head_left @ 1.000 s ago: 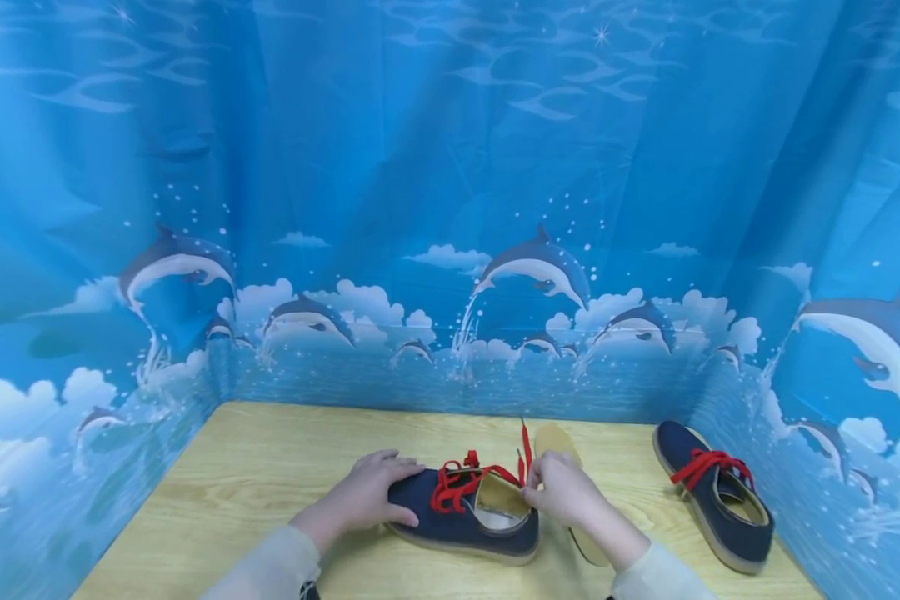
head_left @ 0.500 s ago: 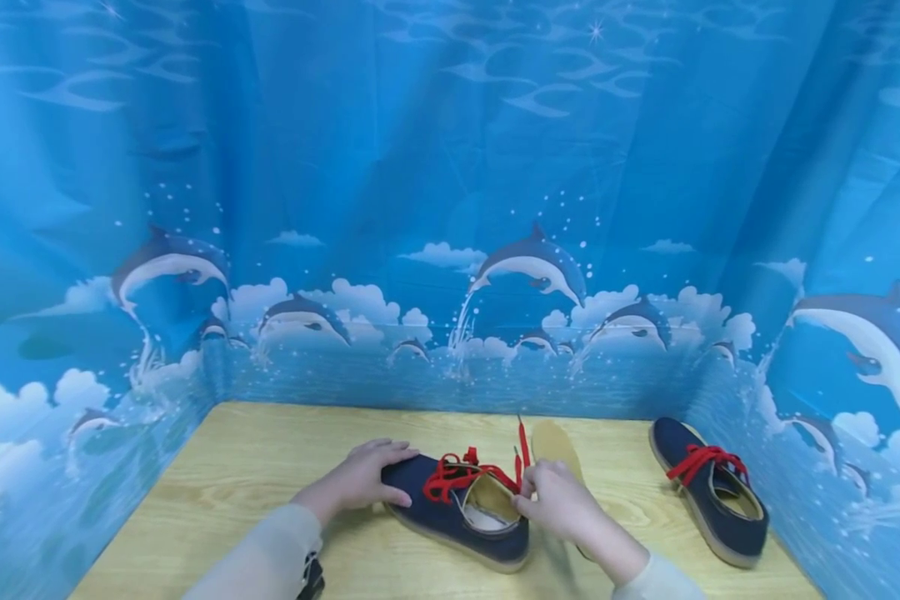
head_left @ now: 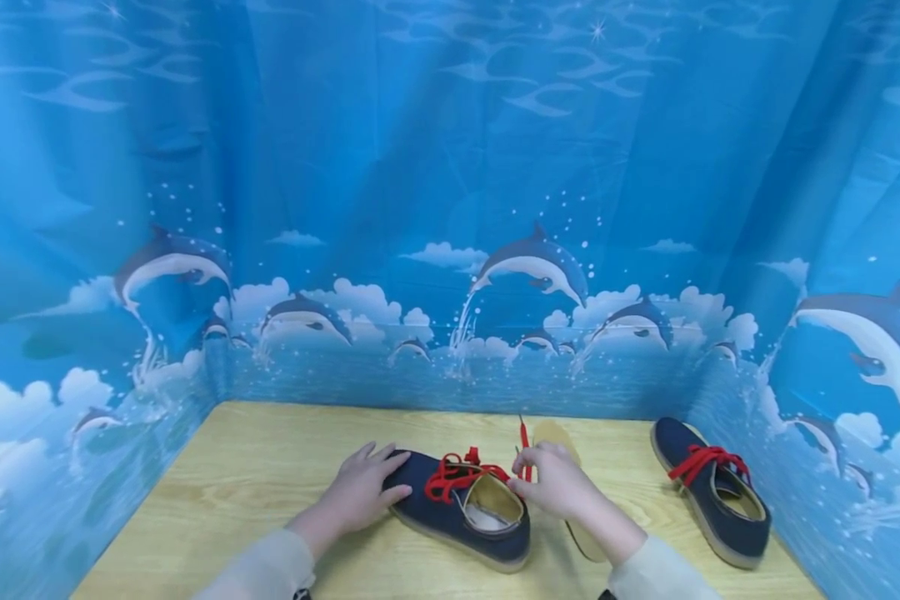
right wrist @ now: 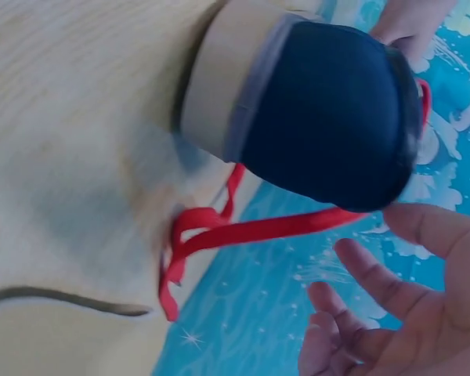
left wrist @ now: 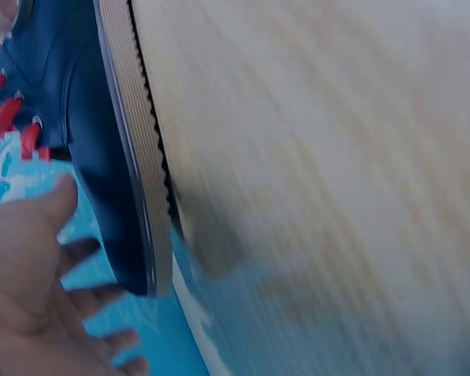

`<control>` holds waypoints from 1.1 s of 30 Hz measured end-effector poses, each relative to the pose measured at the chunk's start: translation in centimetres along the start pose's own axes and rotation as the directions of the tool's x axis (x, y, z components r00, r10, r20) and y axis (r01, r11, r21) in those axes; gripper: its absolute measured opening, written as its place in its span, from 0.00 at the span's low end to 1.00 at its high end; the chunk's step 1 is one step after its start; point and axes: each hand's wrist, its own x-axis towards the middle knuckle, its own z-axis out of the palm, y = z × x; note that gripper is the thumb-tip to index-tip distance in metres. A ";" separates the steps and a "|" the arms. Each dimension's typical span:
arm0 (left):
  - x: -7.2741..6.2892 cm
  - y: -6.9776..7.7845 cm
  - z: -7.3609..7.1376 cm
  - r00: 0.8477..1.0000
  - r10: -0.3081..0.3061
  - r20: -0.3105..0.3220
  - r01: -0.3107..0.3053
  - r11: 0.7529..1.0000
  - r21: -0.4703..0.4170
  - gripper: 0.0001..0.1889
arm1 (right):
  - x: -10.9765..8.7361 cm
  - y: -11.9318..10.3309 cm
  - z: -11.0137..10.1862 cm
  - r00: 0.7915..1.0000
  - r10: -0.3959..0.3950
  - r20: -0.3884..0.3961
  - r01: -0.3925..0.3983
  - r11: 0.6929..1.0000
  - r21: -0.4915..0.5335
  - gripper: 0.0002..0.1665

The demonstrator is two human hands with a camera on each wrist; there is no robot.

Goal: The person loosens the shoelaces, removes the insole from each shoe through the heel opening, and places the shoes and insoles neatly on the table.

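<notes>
The navy shoe [head_left: 457, 525] sits sole-down on the near middle of the tabletop [head_left: 270, 467], toe pointing left, heel to the right. At the toe, the left hand [head_left: 356, 492] has its fingers spread wide, gripping nothing; they lie against or just beside the toe (which of the 2 is hard to tell). The right hand [head_left: 558, 479] is at the heel, fingers loosely apart and apparently holding nothing, the thumb close to the collar.

To manage the red lace [right wrist: 266, 229] trailing past the heel, I'd press the toe lightly so the shoe cannot swivel, pinch both ends together, and lift without dragging the loops.

The upper looks like smooth, soft fabric, the sidewall pale and finely ribbed, the lace flat and limp, likely to twist. Beneath the right hand lies a thin, tan insole [head_left: 551, 432]. The other shoe [head_left: 715, 500], laced in red, stands at far right.
</notes>
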 end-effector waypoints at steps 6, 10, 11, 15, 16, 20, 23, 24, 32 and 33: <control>0.0 0.8 0.9 0.995 -0.069 -0.071 0.076 0.990 0.115 0.30 | 0.4 0.4 1.0 0.999 -0.038 0.020 0.038 0.999 -0.004 0.07; 0.3 0.8 1.3 0.993 -0.085 -0.079 0.094 0.989 0.118 0.29 | 0.1 0.2 1.1 0.998 -0.046 0.030 0.046 0.999 -0.001 0.09; 0.4 0.7 1.4 0.993 -0.089 -0.079 0.098 0.989 0.113 0.29 | 0.1 0.1 1.1 0.998 -0.049 0.033 0.049 0.999 0.002 0.09; 0.9 0.4 1.7 0.993 -0.086 -0.081 0.094 0.991 0.098 0.28 | -0.2 -0.1 1.0 0.997 -0.061 0.040 0.061 0.998 0.000 0.10; 1.1 0.3 1.8 0.993 -0.084 -0.080 0.092 0.991 0.097 0.28 | -0.2 -0.1 1.0 0.997 -0.066 0.043 0.066 0.998 -0.002 0.10; 1.8 0.1 1.8 0.996 -0.067 -0.067 0.073 0.993 0.094 0.28 | -0.6 -0.3 1.1 0.995 -0.080 0.056 0.080 0.997 0.005 0.09; 2.4 0.1 1.6 0.998 -0.053 -0.043 0.057 0.995 0.083 0.27 | -0.9 -0.4 1.3 0.994 -0.088 0.057 0.087 0.996 0.014 0.10; 2.6 0.0 1.5 0.998 -0.049 -0.035 0.052 0.996 0.079 0.27 | -1.0 -0.4 1.4 0.994 -0.089 0.060 0.088 0.996 0.015 0.09; 4.4 -0.8 1.6 0.999 -0.041 0.032 0.040 0.999 0.017 0.27 | -1.7 -1.1 2.2 0.991 -0.113 0.066 0.113 0.994 0.007 0.12; 4.5 -0.8 1.7 0.999 -0.041 0.030 0.040 0.999 0.013 0.27 | -1.8 -1.3 2.2 0.992 -0.113 0.064 0.113 0.994 0.009 0.13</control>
